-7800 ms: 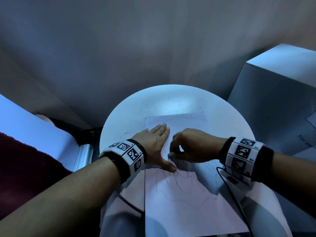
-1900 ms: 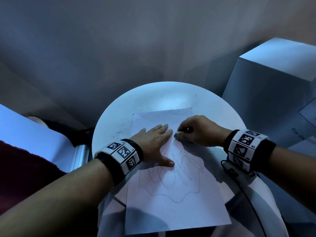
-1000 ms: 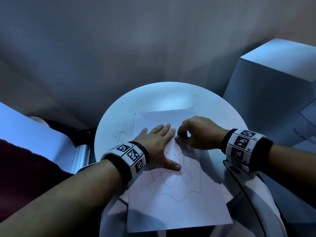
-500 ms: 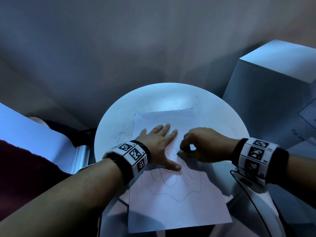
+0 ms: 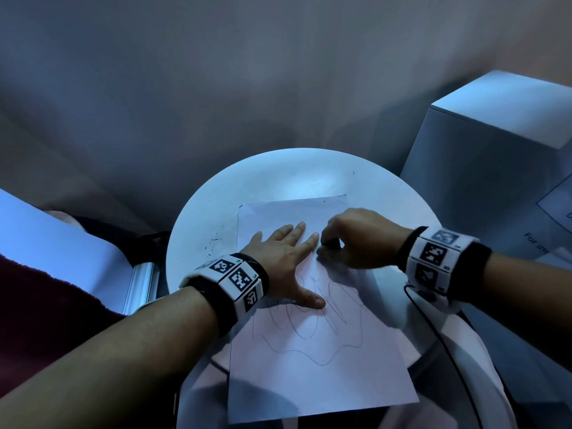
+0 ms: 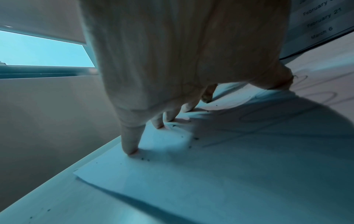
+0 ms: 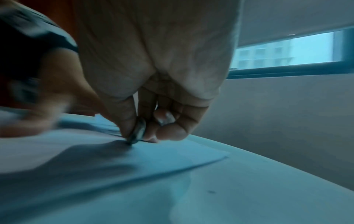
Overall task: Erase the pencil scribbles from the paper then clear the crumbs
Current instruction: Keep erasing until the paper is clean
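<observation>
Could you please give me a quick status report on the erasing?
Left hand flat, pinning paper. Right hand pinching eraser, tip on sheet. Scribbles mostly remain; crumbs on table. Nothing in the way.

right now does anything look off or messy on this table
Dark eraser crumbs lie scattered on the table left of the paper, more on the sheet by the left hand. The paper's near end overhangs the table edge.

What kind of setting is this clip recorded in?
Probably a room in a home or office: a small round white table beside a grey cardboard box, with a window facing another building.
</observation>
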Available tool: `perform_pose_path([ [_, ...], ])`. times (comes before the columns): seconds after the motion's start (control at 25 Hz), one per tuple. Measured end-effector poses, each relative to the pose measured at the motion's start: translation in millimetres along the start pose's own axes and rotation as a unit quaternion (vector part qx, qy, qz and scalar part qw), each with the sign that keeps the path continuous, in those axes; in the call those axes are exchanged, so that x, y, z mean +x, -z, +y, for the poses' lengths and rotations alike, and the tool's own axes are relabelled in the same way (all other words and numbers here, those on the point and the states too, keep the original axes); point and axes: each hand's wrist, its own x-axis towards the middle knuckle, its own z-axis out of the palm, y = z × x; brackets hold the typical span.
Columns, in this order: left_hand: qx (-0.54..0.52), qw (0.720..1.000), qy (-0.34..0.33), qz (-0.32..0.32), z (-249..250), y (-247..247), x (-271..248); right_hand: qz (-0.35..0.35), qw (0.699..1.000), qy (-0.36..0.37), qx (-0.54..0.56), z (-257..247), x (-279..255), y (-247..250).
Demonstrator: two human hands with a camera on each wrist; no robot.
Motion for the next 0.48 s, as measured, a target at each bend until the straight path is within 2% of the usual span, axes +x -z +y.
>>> perform_pose_path([
  [0.08, -0.004, 1.0, 0.001, -0.001, 0.3, 0.9, -0.2, -0.03, 0.999, 0.044, 0.011, -11.0, -8.6, -10.7],
  [0.16, -0.009, 1.0, -0.001, 0.0, 2.4, 1.4, -2.2, -0.046, 0.996, 0.029, 0.065, -9.4, -16.7, -11.7],
  [0.28, -0.006, 1.0, 0.001, 0.004, 3.6, 5.7, -3.7, 0.049, 0.99, -0.06, 0.119, 19.6, -0.7, -2.3],
  [0.36, -0.012, 1.0, 0.003, 0.021, 5.4, 11.6, 0.0, 0.068, 0.987, -0.082, 0.124, 30.7, 6.9, -4.3],
  [0.48, -0.031, 0.998, 0.002, 0.048, 17.0, 19.9, 9.4, 0.06, 0.986, -0.084, 0.127, 36.1, 7.1, -8.5],
])
